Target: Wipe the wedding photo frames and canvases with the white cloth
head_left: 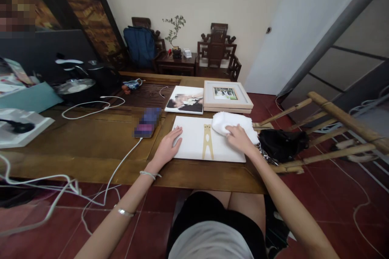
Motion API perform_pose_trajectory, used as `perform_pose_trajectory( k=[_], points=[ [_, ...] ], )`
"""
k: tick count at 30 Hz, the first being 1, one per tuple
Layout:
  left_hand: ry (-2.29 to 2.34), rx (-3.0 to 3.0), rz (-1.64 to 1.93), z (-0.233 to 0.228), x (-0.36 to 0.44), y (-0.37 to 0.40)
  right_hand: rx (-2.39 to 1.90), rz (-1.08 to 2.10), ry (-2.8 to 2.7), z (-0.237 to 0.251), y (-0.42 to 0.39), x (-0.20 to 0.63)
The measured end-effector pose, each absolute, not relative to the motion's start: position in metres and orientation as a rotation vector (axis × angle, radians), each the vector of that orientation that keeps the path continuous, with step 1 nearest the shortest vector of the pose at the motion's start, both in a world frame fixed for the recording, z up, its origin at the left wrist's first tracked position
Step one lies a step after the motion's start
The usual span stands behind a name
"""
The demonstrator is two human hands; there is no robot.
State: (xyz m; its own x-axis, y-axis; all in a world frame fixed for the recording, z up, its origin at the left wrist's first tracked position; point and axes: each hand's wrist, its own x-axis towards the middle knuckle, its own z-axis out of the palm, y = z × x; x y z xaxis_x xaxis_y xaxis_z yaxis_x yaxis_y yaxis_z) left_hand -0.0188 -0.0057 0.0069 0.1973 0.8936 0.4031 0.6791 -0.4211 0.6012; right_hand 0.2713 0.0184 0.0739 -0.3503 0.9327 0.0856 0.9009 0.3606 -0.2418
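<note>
Your left hand (168, 145) lies flat just left of the frame's centre, palm down and fingers spread, pressing on the left edge of the white board (194, 145). Your left forearm runs up from the lower left of the frame, with two thin bracelets on it. Your right hand (240, 139) sits right of centre, its fingers curled down on a white cloth (232, 123) that rests on the upper right corner of the board; your right arm comes in from the lower right. Between your hands, a pale wooden stand piece (207, 141) lies flat on the board.

The board sits at the near edge of a brown wooden bench (100, 141). At the far left of the frame lie a white box (18, 127) and loose white cables (91, 107). Left of the board, a phone (147, 123) lies on the bench with a cable running from it toward the lower left. Beyond the board, in the middle of the frame, lie a photo print (185, 100) and, touching it on the right, a framed photo (226, 95). At the back wall stand dark wooden chairs (217, 52) and a small potted plant (175, 34). To the right of the frame a bamboo rack (334, 129) holds a black bag (282, 143) over a red tiled floor (334, 202).
</note>
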Motion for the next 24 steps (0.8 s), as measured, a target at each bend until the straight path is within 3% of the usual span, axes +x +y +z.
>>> perform_pose_trajectory(
  k=[9,13,24],
  points=[
    [1.496,2.199,1.054,0.005,-0.019,-0.006,-1.441,0.426,-2.555,0.072,-0.106,0.288],
    [1.486,2.201,1.059,0.005,-0.019,-0.005,-1.47,0.508,-2.489,0.073,-0.072,0.298],
    [1.494,2.186,1.057,0.008,-0.018,-0.006,-1.53,0.285,-2.378,0.07,0.07,0.277]
  ],
)
